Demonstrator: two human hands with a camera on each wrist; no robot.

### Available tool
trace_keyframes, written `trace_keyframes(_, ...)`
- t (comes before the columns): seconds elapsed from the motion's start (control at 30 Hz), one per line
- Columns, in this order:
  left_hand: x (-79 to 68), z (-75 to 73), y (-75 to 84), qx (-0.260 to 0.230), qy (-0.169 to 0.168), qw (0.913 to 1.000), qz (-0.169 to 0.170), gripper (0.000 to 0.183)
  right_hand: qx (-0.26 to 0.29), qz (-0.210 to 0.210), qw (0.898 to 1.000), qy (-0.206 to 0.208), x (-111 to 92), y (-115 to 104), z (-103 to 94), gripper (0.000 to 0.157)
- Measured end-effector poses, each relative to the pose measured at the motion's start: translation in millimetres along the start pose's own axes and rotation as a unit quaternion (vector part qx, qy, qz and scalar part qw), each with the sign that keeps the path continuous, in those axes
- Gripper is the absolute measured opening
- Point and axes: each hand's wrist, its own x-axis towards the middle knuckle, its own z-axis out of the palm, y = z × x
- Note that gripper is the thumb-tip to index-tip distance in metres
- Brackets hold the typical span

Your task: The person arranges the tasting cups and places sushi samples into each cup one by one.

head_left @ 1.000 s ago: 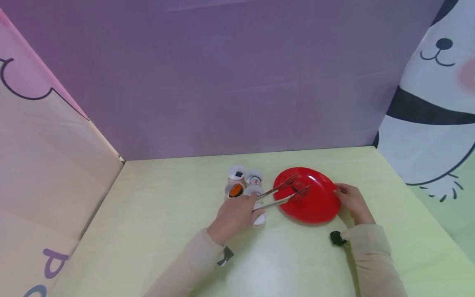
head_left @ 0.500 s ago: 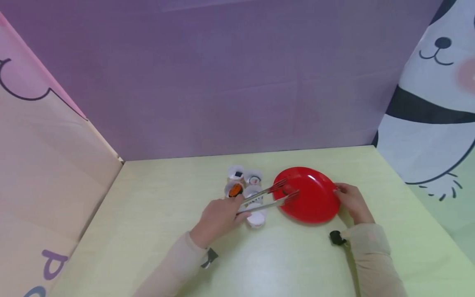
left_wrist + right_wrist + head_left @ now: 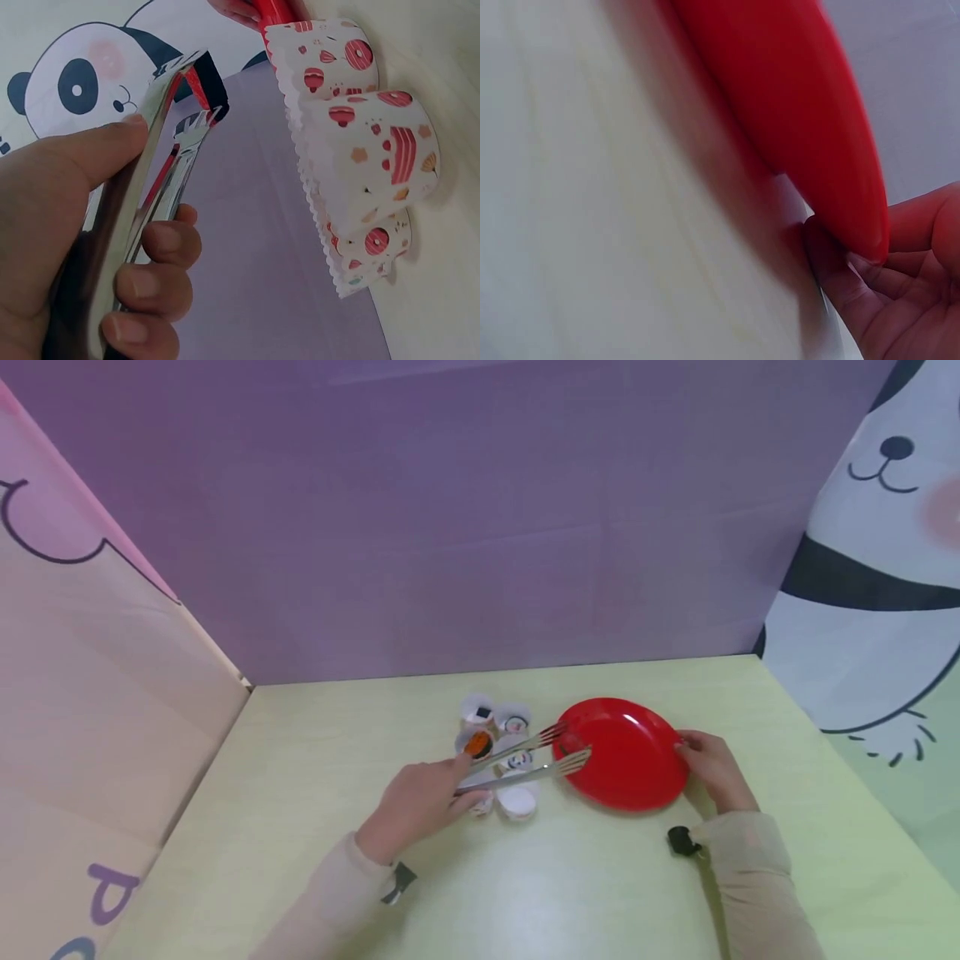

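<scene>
My left hand [image 3: 420, 802] grips metal tongs [image 3: 525, 776] over a cluster of white paper cups. The tongs' fork-like tips are spread apart near the plate's left rim, with nothing visible between them in the head view. Patterned cups [image 3: 382, 157] stand to the right of the tongs in the left wrist view. Several cups hold small sushi-like pieces, among them an orange-and-black piece [image 3: 478, 744] and a round piece [image 3: 516, 724]. The tongs and hand hide part of the cluster. My right hand [image 3: 716, 768] pinches the right rim of a red plate [image 3: 630, 768], tilted slightly in the right wrist view.
Pale wood-look table [image 3: 322, 743] extends around the cups and plate. A purple cloth wall [image 3: 480, 527] rises at its back edge, and a panda-print panel [image 3: 870, 652] stands at the right. Small dark devices hang at both wrists, such as the right wrist camera [image 3: 681, 841].
My left hand has drawn the tongs leftward and slightly down, from over the plate's middle to its left rim, uncovering more cups. The right hand and plate have stayed put.
</scene>
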Motion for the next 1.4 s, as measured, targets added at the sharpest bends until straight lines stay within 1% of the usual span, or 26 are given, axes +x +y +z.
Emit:
trace_keyframes(0.2, -5.9, -2.1, -6.4, 0.004, 0.003, 1.0000, 0.002, 0.043, 0.008, 0.002, 1.000, -0.002, -0.1, -1.5, -1.5, 0.045)
trace_keyframes(0.37, -12.1, -4.7, -10.8, 0.003, 0.011, 0.9999, 0.006, 0.039, 0.015, 0.005, 1.000, -0.008, 0.0, -2.3, -2.1, 0.046)
trace_keyframes(0.5, -17.9, -7.3, -13.7, 0.006, 0.005, 1.0000, 0.001, 0.037, 0.020, 0.008, 1.000, -0.010, -0.3, -3.4, -3.1, 0.047)
trace_keyframes(0.77, -28.8, -10.7, -19.7, 0.025, 0.004, 0.9996, 0.009, 0.035, 0.017, 0.013, 1.000, -0.008, 0.7, -2.6, -4.0, 0.047)
trace_keyframes(0.97, -36.1, -11.0, -23.4, 0.020, -0.001, 0.9997, 0.011, 0.035, 0.012, 0.017, 1.000, -0.007, 1.5, -1.7, -2.9, 0.046)
trace_keyframes(1.13, -41.1, -11.7, -24.9, 0.015, -0.003, 0.9997, 0.018, 0.035, 0.012, 0.005, 1.000, -0.004, 0.3, -0.5, -2.1, 0.045)
trace_keyframes(1.27, -43.7, -12.6, -25.1, 0.010, -0.009, 0.9997, 0.018, 0.035, 0.009, 0.001, 1.000, -0.001, -0.4, -0.5, -1.7, 0.045)
trace_keyframes(1.4, -46.2, -13.7, -25.5, 0.008, -0.015, 0.9997, 0.015, 0.034, 0.011, 0.007, 1.000, -0.005, -0.2, 0.3, -1.1, 0.046)
